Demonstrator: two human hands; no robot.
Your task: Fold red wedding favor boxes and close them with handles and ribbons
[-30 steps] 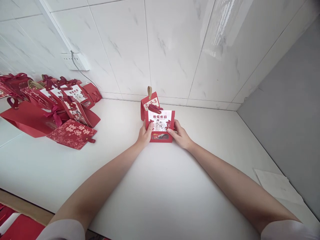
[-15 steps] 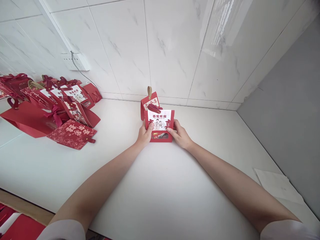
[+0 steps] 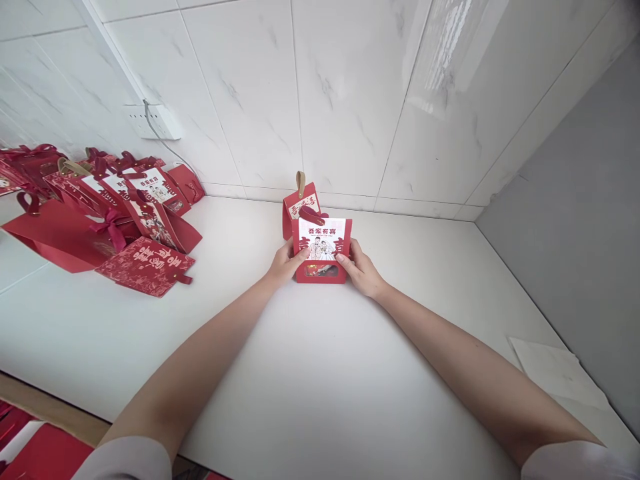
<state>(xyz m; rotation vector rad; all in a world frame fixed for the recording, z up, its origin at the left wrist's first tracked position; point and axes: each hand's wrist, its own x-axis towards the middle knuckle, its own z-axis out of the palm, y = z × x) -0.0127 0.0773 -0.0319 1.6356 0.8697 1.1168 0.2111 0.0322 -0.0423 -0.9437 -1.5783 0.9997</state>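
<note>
A red gift box (image 3: 323,272) with a white printed flap, a drawn couple, a small window and a dark red strap handle stands upright on the white table (image 3: 320,373). My left hand (image 3: 286,265) grips its left side, thumb on the front. On its right side my right hand (image 3: 363,268) is closed in the same way, thumb on the flap's lower corner. The fingers behind the box are hidden. Just behind it stands another red gift box (image 3: 293,208) with a tan loop handle, partly covered by the held one.
Several red gift boxes and bags (image 3: 150,190) crowd the table's left, with a flat red patterned piece (image 3: 147,267) in front. A socket (image 3: 153,122) with a grey cable is on the tiled wall. White sheets (image 3: 550,370) lie at the right edge.
The held box has shifted very slightly to the right in view. My left hand sits a little further out at its left side. The camera view has moved slightly.
</note>
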